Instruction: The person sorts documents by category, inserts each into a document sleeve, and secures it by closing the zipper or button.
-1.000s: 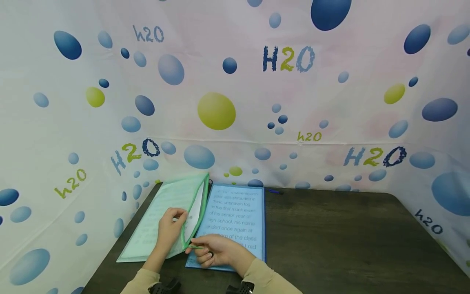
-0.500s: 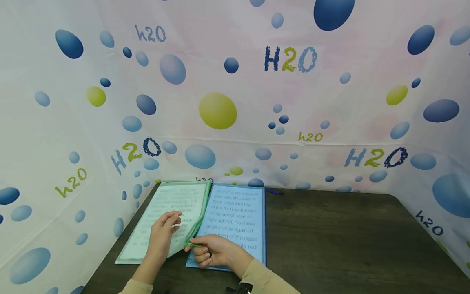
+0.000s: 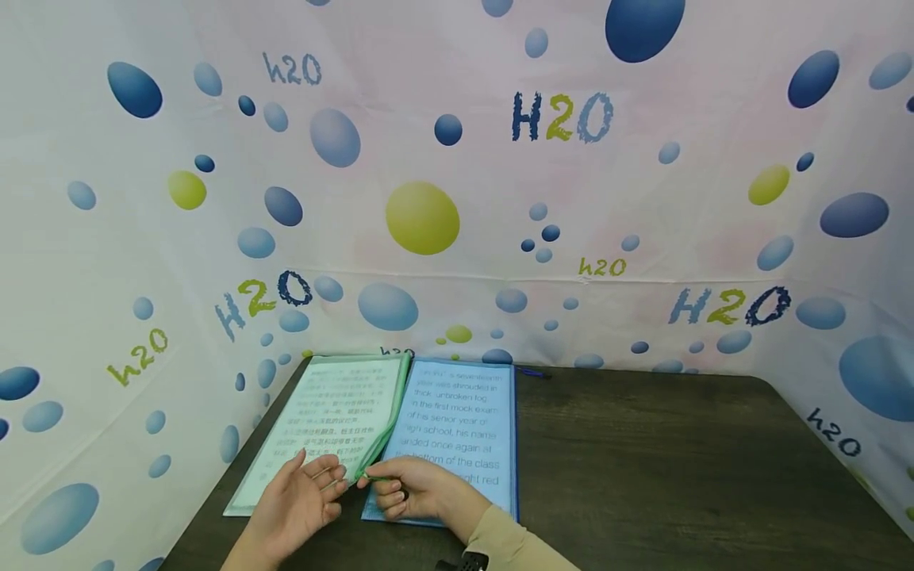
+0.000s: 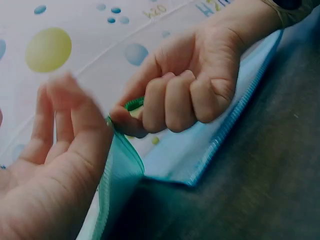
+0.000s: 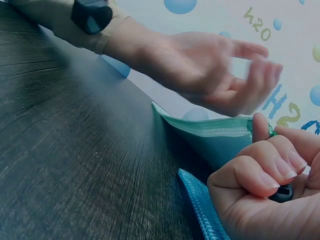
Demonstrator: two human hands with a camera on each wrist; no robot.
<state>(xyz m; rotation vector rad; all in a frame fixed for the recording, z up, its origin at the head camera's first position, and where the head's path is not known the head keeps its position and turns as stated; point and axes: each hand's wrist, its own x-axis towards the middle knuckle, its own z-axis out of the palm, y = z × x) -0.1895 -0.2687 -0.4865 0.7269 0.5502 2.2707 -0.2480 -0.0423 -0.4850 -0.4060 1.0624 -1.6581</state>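
Note:
A green mesh zip pouch (image 3: 336,396) with printed paper inside lies at the left of the table, its near right corner lifted. With thumb and index finger, my right hand (image 3: 417,488) pinches the green zipper pull (image 4: 134,104) at that corner. A small black item (image 5: 282,193) shows at the curled fingers of this hand. My left hand (image 3: 296,503) is off the pouch, palm up and fingers loosely bent, just left of the pinched corner. Under my right hand lies a blue mesh pouch (image 3: 457,412) holding a page of large English text.
A blue pen (image 3: 531,371) lies at the back edge of the dark wooden table (image 3: 678,460). A white curtain (image 3: 500,174) printed with bubbles and H2O lettering hangs behind and at both sides.
The green pouch's right edge stood gaping and now lies closed together. My left hand has let go of it, drawn back towards me and turned palm up. My right hand keeps its pinch.

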